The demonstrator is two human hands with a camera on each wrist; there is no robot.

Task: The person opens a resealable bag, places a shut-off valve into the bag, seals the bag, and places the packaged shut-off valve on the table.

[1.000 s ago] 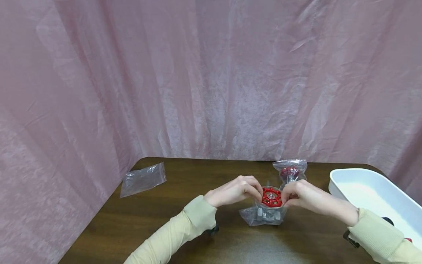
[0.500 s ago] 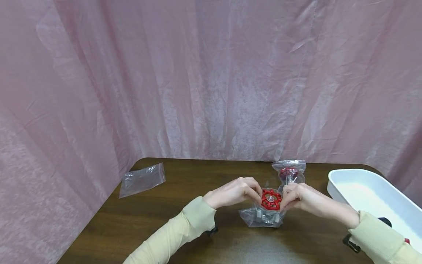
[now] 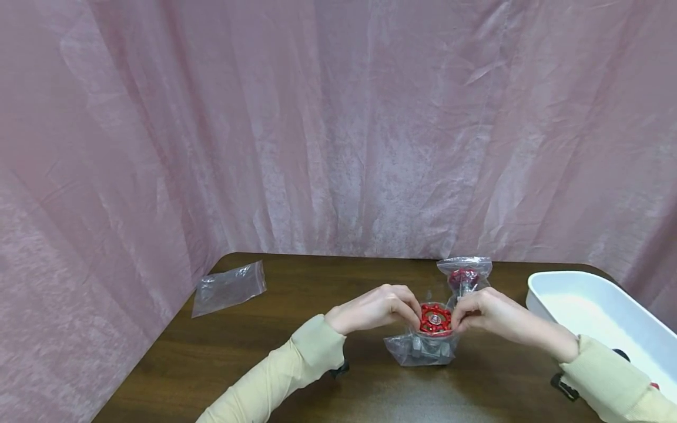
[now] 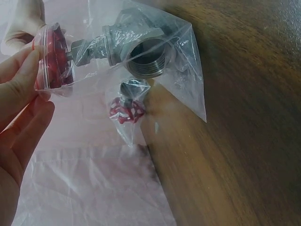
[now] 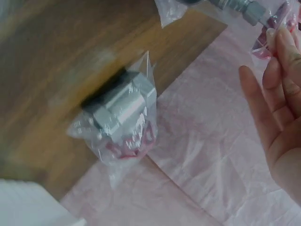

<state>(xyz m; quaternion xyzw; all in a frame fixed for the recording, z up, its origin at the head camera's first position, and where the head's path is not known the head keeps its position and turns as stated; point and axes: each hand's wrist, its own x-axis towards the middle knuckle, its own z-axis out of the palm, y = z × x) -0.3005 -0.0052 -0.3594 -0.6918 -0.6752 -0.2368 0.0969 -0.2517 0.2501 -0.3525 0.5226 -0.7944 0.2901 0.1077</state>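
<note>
A metal gate valve (image 4: 141, 47) with a red handwheel (image 3: 436, 319) stands in a clear plastic bag (image 3: 404, 346) on the table. My left hand (image 3: 378, 308) pinches the bag's rim at the wheel's left side; in the left wrist view, thumb and fingertips (image 4: 30, 66) meet on the film around the wheel. On the other side, my right hand (image 3: 489, 317) pinches the rim between thumb and index finger, its other fingers (image 5: 263, 103) looser. The wheel sits at the level of the bag's mouth, and the valve body is inside the film.
Behind the right hand stands a second bagged valve (image 3: 464, 279). A flat clear bag (image 3: 230, 288) lies at the table's far left. To the right is a white tray (image 3: 539, 299) with a black item and something red partly behind the sleeve. A pink curtain (image 3: 338, 129) hangs behind the table.
The right hand dipped along the wheel's right side, then rose back to the rim. The red wheel tipped toward me and now lies flatter. The left hand has hardly moved.
</note>
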